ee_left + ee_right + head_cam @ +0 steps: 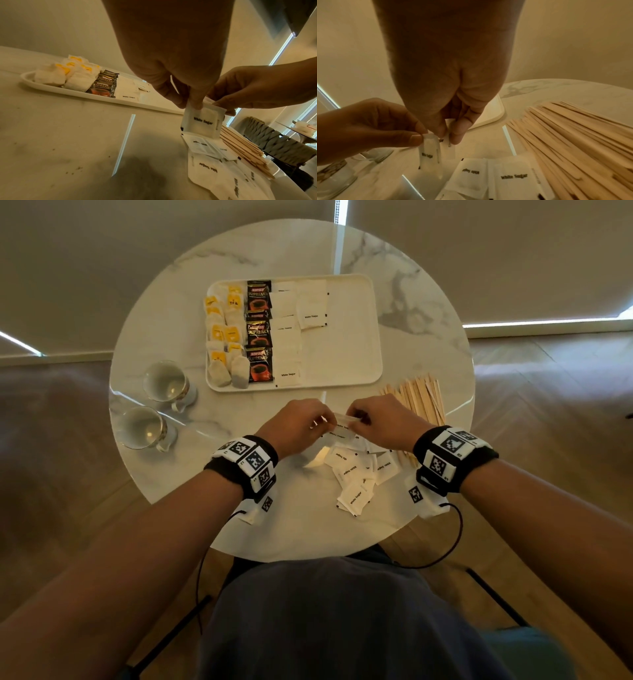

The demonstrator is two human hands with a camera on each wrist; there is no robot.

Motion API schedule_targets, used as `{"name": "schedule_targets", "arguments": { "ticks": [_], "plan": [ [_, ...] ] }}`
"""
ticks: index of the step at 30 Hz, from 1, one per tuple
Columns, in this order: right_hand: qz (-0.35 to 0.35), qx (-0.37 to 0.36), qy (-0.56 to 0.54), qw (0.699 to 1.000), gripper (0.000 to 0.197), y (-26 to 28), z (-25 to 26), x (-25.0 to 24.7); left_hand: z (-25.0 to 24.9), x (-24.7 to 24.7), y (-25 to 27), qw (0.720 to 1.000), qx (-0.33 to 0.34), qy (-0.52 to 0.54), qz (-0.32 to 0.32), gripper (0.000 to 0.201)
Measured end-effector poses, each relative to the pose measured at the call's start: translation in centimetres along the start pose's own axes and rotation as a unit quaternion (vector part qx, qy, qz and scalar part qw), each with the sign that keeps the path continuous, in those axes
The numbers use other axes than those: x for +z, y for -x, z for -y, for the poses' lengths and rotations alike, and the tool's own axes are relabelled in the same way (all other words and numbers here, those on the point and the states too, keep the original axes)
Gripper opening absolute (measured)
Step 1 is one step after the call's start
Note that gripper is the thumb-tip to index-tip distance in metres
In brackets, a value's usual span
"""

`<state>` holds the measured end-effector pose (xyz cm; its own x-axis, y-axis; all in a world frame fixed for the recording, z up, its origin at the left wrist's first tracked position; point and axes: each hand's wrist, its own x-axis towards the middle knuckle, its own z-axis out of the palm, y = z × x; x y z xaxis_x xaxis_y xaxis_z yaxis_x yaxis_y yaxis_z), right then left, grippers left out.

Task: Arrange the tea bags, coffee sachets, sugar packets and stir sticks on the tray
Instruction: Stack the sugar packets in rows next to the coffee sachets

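Observation:
My left hand (pixel 323 419) and right hand (pixel 354 416) meet just above the table in front of the white tray (pixel 346 350). Both pinch the top edge of a white sugar packet (pixel 200 121). A second packet (pixel 447 144) hangs behind it under my right fingers (pixel 457 136). On the tray lie tea bags (pixel 224 337) at the left, then coffee sachets (pixel 259 332), then sugar packets (pixel 287 350); its right half is bare. Several loose sugar packets (pixel 356 477) lie below my hands. Wooden stir sticks (pixel 418 398) lie piled to the right.
Two glass cups (pixel 164 381) (pixel 142 428) stand at the left edge of the round marble table (pixel 428 302). The table's near edge is close to my body. Wrist cables hang off the front.

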<state>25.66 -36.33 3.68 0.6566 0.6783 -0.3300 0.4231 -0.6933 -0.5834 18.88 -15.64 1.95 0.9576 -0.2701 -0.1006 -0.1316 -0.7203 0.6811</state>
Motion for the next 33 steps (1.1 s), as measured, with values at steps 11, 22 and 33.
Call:
{"name": "schedule_targets", "arguments": {
  "ticks": [11,22,33],
  "plan": [
    [0.014,-0.010,0.007,1.000,0.019,-2.6,3.1,0.1,2.2,-2.4,1.1,0.998,-0.007,-0.002,-0.057,0.010],
    [0.030,-0.019,0.047,0.998,0.015,-8.0,3.3,-1.8,4.6,-4.6,-1.6,0.996,-0.050,0.033,-0.070,0.013],
    [0.003,0.036,0.103,0.994,0.019,-17.7,0.5,-7.6,8.5,-3.4,-4.8,0.990,-0.131,0.016,-0.046,0.016]
  ]
}}
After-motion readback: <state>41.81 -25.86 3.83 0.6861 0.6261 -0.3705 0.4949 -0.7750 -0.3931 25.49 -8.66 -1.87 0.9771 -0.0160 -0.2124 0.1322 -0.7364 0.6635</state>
